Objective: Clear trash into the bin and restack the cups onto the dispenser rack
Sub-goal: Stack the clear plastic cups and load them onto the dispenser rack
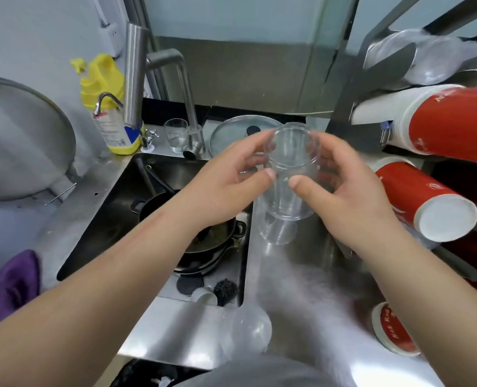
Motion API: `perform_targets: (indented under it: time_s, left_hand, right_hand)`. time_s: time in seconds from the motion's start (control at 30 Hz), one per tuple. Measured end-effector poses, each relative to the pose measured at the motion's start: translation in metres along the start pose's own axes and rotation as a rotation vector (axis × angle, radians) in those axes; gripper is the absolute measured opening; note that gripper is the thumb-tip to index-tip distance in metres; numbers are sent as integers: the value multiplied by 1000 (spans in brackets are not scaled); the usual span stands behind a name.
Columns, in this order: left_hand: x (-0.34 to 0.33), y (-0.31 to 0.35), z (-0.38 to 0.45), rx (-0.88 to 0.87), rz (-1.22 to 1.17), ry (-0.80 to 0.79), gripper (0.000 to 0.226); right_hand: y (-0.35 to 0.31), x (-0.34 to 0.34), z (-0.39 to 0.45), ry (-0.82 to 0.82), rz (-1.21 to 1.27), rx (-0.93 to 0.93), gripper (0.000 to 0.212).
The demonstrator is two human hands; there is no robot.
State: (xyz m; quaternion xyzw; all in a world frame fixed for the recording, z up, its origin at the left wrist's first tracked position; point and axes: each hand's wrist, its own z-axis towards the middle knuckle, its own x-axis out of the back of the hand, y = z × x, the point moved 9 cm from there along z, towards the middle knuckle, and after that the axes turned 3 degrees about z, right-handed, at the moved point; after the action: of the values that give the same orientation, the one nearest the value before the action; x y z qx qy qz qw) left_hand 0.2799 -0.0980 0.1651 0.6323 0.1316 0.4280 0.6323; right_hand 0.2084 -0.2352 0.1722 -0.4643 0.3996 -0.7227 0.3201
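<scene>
My left hand (pixel 231 177) and my right hand (pixel 343 188) both grip a clear plastic cup (pixel 290 174) above the steel counter (pixel 296 289), fingers on either side of it. A second clear cup (pixel 278 230) sits nested under it or just below; I cannot tell which. Another clear cup (pixel 248 331) lies on its side near the counter's front edge. On the right, the dispenser rack (pixel 371 60) holds a stack of clear cups (pixel 424 54) and stacks of red paper cups (pixel 449 124), (pixel 424 199). One red cup (pixel 393 331) lies on the counter behind my right forearm.
The sink (pixel 120 202) on the left holds black pans (pixel 212 247), a scourer and a small white cup. A tall faucet (pixel 136 76), a yellow detergent bottle (pixel 106 101), a small glass (pixel 177 135) and a round metal lid (pixel 231 132) stand behind it. A purple cloth (pixel 8 286) lies at the left.
</scene>
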Motion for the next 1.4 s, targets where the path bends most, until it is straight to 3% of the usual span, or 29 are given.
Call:
perform_targets:
  time_s: [0.17, 0.6, 0.8, 0.97, 1.4]
  left_hand:
    - [-8, -38, 26, 49, -67, -6, 74]
    - [-42, -116, 35, 262, -61, -122, 67]
    - [-50, -120, 27, 289, 6, -183, 73]
    - [-63, -135, 21, 311, 8, -243, 63]
    - [-73, -160, 17, 412, 88, -316, 77]
  right_hand:
    - [32, -12, 20, 32, 29, -84, 61]
    - [118, -38, 19, 39, -16, -359, 57]
    - [144, -52, 7, -11, -35, -474, 57]
    - [150, -55, -3, -46, -105, -488, 58]
    - [152, -57, -11, -119, -203, -529, 55]
